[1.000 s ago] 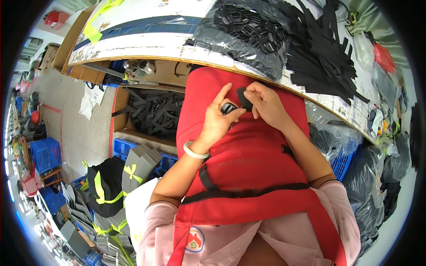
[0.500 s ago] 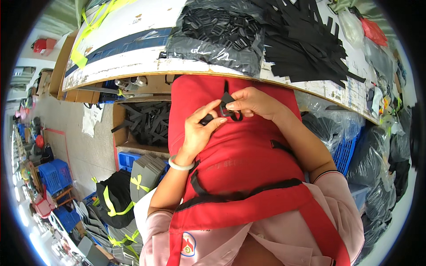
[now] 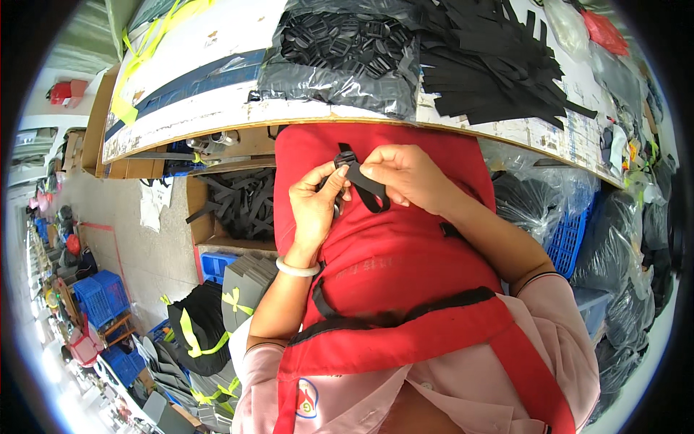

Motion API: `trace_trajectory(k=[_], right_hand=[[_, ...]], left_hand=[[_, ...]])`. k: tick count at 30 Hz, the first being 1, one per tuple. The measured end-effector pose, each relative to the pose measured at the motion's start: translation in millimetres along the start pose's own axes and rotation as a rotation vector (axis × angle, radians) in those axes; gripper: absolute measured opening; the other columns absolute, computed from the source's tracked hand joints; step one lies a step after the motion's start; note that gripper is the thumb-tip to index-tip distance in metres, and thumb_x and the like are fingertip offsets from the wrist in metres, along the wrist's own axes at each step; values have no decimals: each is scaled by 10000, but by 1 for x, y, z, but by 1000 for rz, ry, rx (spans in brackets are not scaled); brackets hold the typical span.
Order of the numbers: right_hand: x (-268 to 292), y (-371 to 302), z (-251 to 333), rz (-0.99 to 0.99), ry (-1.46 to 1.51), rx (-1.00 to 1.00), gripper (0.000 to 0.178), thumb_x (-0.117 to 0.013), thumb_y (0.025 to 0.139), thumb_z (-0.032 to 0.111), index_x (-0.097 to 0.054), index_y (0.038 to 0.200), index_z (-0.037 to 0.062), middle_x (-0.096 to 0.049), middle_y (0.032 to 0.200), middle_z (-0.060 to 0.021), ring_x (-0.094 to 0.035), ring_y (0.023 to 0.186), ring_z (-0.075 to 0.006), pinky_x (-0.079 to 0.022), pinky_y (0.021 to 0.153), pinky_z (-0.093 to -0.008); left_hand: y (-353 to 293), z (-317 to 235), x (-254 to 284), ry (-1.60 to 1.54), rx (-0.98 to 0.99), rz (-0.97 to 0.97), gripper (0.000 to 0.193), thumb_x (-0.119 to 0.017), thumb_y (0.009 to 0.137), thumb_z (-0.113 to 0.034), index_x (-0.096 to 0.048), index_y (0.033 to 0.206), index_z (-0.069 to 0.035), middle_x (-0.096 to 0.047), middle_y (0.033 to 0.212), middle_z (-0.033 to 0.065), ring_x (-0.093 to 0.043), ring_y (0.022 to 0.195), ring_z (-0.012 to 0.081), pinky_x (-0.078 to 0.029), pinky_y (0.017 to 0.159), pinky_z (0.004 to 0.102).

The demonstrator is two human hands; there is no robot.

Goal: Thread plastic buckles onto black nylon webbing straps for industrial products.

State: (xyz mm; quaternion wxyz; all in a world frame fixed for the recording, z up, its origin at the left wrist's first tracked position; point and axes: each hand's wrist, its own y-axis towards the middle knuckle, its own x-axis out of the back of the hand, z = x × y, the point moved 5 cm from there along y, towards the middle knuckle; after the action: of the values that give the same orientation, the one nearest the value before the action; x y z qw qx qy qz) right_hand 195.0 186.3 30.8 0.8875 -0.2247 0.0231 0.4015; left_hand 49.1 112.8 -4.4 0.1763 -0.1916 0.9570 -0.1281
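Observation:
Above the red apron (image 3: 405, 289) on my lap, my left hand (image 3: 312, 210) pinches a small black plastic buckle (image 3: 345, 157) between thumb and fingers. Another dark piece shows under its fingers, too hidden to name. My right hand (image 3: 413, 177) grips a black webbing strap (image 3: 359, 178) close beside the buckle. The strap runs from the buckle to the right fingers, and a loop of it hangs below. Whether the strap is threaded fully through the buckle's slots is hard to make out.
On the white worktable (image 3: 217, 87) ahead lie a plastic bag of black buckles (image 3: 347, 47) and a pile of cut black straps (image 3: 491, 65). A cardboard box of black straps (image 3: 242, 206) stands below its edge at left. Blue crates (image 3: 575, 231) and bagged goods flank me.
Both hands have shifted slightly. The buckle has moved left into my left fingers, and my right hand has turned and now grips the strap, with more of it showing between the hands.

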Motion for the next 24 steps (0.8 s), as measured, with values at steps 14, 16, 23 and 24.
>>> trace_trajectory(k=[14, 16, 23, 24], right_hand=[[-9, 4, -17, -161, 319, 12, 171, -537, 968, 200, -598, 977, 40, -577, 724, -2, -443, 480, -19, -345, 413, -173], [-9, 5, -19, -178, 309, 9, 169, -531, 971, 196, -597, 979, 40, -577, 732, -4, -446, 481, -21, -357, 417, -173], [-3, 14, -29, -184, 375, 67, 192, -558, 959, 205, -597, 1005, 23, -589, 770, -12, -506, 541, -45, -414, 467, -185], [-2, 15, -29, -141, 393, 75, 207, -584, 945, 212, -607, 1005, 16, -605, 770, -19, -537, 568, -56, -434, 484, -194]], left_hand=[[-11, -31, -11, 671, -636, -50, 177, -715, 776, 20, -695, 950, 2, -650, 776, 97, -609, 666, 158, -483, 592, 254], [-11, -29, -10, 681, -669, -51, 177, -714, 777, 19, -693, 952, 1, -652, 784, 104, -616, 668, 172, -488, 598, 262], [-13, -27, -14, 811, -791, 73, 204, -720, 775, 29, -690, 975, 7, -654, 770, 79, -594, 642, 125, -462, 567, 232], [-14, -27, -13, 812, -791, 70, 204, -720, 775, 29, -690, 975, 7, -654, 770, 79, -594, 642, 125, -462, 567, 232]])
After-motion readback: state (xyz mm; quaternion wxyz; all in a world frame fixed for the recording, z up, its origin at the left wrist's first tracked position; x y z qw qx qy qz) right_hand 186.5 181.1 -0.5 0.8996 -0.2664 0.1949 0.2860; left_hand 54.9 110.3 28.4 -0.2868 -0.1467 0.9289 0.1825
